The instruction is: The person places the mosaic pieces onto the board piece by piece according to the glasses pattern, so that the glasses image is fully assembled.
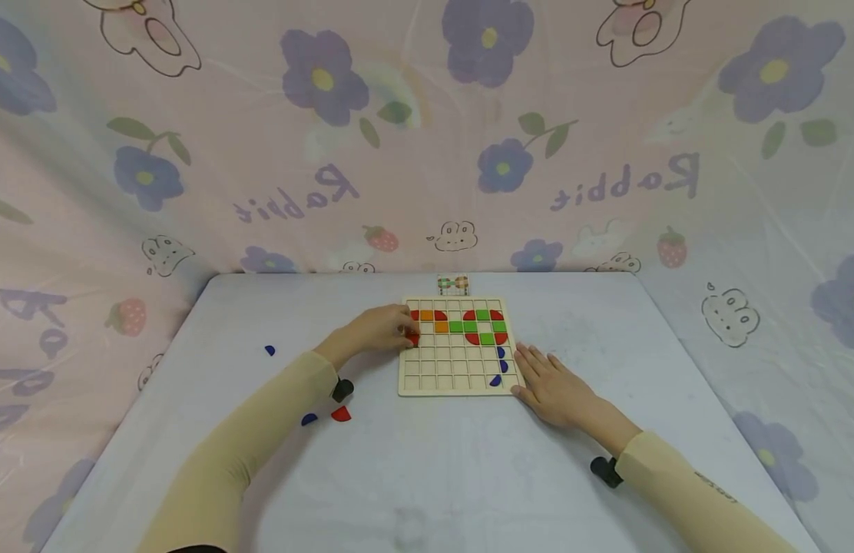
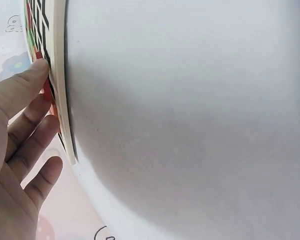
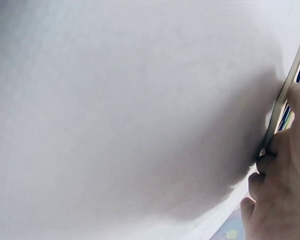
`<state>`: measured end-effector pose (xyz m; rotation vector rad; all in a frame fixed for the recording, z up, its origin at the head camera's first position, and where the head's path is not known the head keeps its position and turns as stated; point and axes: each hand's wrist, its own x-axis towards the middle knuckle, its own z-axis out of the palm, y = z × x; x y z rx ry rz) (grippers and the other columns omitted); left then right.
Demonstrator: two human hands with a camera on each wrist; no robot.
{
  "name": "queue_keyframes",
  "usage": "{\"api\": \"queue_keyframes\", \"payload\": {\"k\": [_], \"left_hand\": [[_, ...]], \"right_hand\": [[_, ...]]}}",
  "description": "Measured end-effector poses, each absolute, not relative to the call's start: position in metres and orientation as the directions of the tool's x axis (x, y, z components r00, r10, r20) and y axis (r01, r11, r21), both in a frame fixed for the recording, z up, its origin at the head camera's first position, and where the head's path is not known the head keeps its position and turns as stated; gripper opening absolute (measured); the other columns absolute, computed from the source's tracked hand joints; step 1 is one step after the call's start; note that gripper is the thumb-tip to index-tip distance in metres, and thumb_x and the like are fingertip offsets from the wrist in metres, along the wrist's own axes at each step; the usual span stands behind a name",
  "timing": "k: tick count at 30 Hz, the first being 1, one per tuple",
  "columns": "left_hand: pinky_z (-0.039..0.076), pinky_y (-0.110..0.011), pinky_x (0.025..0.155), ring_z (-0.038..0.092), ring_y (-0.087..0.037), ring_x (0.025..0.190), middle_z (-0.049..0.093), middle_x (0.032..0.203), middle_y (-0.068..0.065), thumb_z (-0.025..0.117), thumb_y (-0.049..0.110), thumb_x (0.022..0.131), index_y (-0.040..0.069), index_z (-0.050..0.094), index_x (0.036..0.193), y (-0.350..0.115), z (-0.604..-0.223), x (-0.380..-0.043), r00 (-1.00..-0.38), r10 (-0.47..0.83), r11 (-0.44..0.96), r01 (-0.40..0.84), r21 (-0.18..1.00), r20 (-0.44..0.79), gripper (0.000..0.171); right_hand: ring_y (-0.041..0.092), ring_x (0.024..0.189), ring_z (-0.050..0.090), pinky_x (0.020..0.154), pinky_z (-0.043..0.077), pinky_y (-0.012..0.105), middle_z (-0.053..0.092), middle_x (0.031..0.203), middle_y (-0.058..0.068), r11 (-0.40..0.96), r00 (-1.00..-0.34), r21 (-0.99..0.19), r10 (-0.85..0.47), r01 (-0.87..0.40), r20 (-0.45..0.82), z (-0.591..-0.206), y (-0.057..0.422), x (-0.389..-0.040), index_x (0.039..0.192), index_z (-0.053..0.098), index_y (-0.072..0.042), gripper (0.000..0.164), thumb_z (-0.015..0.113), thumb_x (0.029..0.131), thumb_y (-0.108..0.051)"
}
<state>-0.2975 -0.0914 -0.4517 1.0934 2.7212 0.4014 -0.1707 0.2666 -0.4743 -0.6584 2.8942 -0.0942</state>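
A pale wooden grid board lies on the table, with red, orange and green pieces forming a pattern in its upper rows. Over its left edge, my left hand has thumb and fingertips on a red puzzle piece, pinching it; the left wrist view shows the red piece between thumb and finger. My right hand rests with fingers extended along the board's right edge, thumb by the lower right corner. Blue pieces lie loose on the board's right columns.
A small pattern card lies just behind the board. On the left of the table are a blue piece, a second blue piece and a red piece. A printed curtain hangs around the table.
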Motion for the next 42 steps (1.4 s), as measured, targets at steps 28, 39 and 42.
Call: {"api": "queue_keyframes", "payload": {"k": [28,39,42], "left_hand": [[0.051,-0.029,0.084,0.057,-0.012,0.094,0.065,0.111,0.003,0.076,0.026,0.097,0.02,0.079,0.117,-0.098,-0.46,-0.289,-0.745,0.666,0.723,0.628,0.288,-0.046,0.021],[0.055,-0.035,0.09,0.064,-0.016,0.104,0.068,0.114,0.002,0.074,0.024,0.098,0.015,0.076,0.124,-0.118,-0.438,-0.285,-0.761,0.648,0.72,0.625,0.302,0.032,0.027],[0.056,-0.035,0.089,0.067,-0.02,0.104,0.069,0.113,0.0,0.074,0.022,0.098,0.013,0.076,0.124,-0.132,-0.431,-0.279,-0.762,0.646,0.72,0.629,0.291,0.048,0.027]], "right_hand": [[0.043,0.156,0.021,0.123,0.021,0.062,0.021,0.169,0.023,0.894,-0.88,-0.098,-0.448,-0.438,-0.155,-0.471,0.258,-0.164,0.16,0.027,0.007,0.072,0.048,0.11,-0.04],[0.044,0.156,0.019,0.124,0.019,0.062,0.019,0.17,0.023,0.904,-0.889,-0.091,-0.428,-0.418,-0.164,-0.47,0.262,-0.168,0.16,0.026,0.007,0.071,0.046,0.11,-0.04],[0.044,0.156,0.019,0.124,0.019,0.062,0.019,0.17,0.024,0.906,-0.891,-0.093,-0.424,-0.414,-0.162,-0.471,0.264,-0.169,0.16,0.026,0.007,0.072,0.047,0.11,-0.04]]}}
